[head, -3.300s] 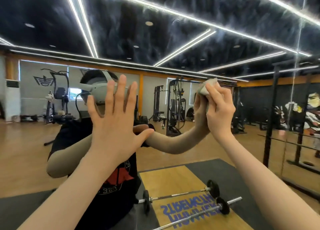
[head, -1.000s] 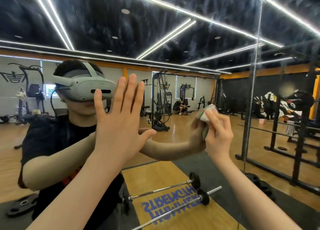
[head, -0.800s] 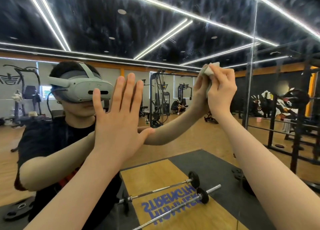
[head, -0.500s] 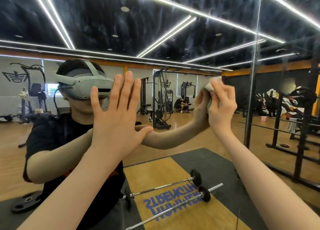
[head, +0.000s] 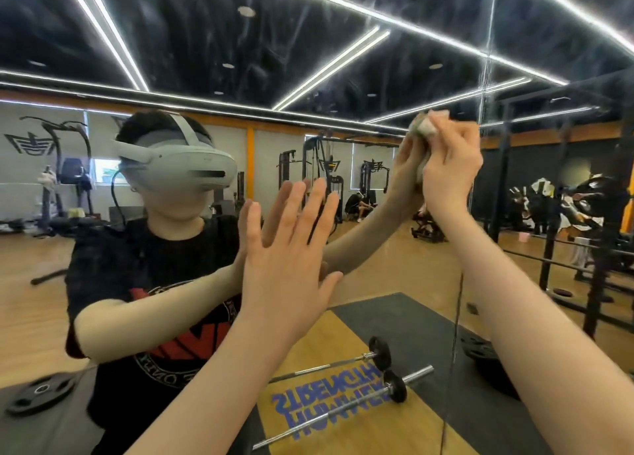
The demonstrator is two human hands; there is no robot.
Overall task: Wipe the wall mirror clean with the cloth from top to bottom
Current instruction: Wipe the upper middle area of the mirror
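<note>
1. Head view: since half a second ago your right hand has gone up the glass with the cloth; the wad now sits higher, near the reflected ceiling light strips. Your left hand stays flat on the glass, same spot.
2. Wall mirror faces you square, upright, filling the frame. A vertical panel seam runs top to bottom, just right of your right hand.
3. Cloth is a small crumpled pale wad with no clear long axis; it pokes out above your right fingertips, pressed to the glass.
4. Around, all as reflections: your headset, black T-shirt, a barbell lying on a wooden platform with mirrored blue lettering, a weight plate low left, gym machines on the wood floor behind, a dark rack on the right. Streaks and smears show on the glass over the dark ceiling.
5. Nothing stands between your hands and the glass.
6. Right hand: fingers curled round the cloth, gripping it, arm raised up and right. Cloth is at that hand's fingertips, between hand and mirror.
7. Left hand: released, fingers straight and spread, palm on the mirror, lower and left of the cloth, well apart from it.
</note>
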